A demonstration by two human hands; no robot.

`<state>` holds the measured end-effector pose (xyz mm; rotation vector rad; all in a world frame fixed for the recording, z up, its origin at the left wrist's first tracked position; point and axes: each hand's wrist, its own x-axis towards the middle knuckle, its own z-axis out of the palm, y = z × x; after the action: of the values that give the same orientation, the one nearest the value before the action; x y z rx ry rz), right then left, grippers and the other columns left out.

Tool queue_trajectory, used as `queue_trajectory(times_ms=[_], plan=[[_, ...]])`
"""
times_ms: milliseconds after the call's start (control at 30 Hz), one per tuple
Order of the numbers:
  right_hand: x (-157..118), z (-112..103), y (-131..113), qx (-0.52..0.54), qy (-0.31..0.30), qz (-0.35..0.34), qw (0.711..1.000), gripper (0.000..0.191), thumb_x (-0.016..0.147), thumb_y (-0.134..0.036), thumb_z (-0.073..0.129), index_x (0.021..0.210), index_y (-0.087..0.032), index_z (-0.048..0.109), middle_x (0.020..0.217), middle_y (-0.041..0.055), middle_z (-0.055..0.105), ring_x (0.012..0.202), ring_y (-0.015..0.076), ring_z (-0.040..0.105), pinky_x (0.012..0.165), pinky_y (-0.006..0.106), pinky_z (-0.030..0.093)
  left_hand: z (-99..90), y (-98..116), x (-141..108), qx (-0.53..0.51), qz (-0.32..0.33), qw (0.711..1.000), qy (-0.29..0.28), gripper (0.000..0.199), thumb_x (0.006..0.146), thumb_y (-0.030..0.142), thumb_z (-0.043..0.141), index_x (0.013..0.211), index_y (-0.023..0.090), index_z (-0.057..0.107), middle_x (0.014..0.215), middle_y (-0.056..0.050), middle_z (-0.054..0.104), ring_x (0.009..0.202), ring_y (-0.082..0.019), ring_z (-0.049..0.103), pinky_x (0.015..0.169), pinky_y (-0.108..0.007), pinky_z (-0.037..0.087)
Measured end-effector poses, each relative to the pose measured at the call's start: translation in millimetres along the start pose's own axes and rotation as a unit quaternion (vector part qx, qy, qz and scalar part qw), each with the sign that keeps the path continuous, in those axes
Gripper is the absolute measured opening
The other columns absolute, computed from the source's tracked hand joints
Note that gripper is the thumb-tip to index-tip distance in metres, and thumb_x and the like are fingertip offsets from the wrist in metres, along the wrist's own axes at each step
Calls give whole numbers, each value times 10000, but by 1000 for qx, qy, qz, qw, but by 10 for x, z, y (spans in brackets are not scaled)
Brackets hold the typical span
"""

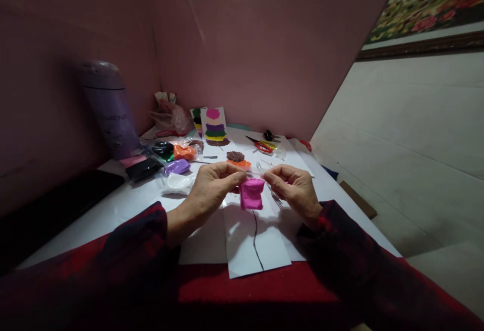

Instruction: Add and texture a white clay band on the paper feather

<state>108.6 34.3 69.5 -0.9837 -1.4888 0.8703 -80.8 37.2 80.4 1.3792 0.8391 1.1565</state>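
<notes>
Both hands hold a small clear plastic bag of bright pink clay [252, 194] above a white sheet. My left hand [212, 189] is closed, thumb and fingers pinching the bag's upper left edge. My right hand [293, 187] is closed too, its fingertips at the clear upper right edge. A bit of pink shows between the right fingers; I cannot tell whether it is loose clay. Below the bag lies a white paper [245, 255] with a dark curved line drawn on it. A fork [277, 200] lies partly hidden beneath the right hand.
Bags of orange clay [184, 151], purple clay [177, 166] and white clay [177, 183] lie left, near a purple bottle [111, 114]. Behind the hands are an orange and brown clay piece [236, 157], red-handled scissors [262, 146] and a striped colour card [215, 126].
</notes>
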Motion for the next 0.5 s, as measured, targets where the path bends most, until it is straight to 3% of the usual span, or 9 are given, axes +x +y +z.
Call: queue_trajectory(times_ms=[500], plan=[[-103, 66, -17, -41, -64, -29, 997, 264, 791, -389, 700, 664, -183, 596, 517, -52, 479, 438, 80, 350, 405, 224, 261, 15, -25, -6, 22, -29, 997, -63, 117, 703, 234, 738, 699, 119, 719, 670, -39, 691, 611, -112, 583, 612, -230, 446]])
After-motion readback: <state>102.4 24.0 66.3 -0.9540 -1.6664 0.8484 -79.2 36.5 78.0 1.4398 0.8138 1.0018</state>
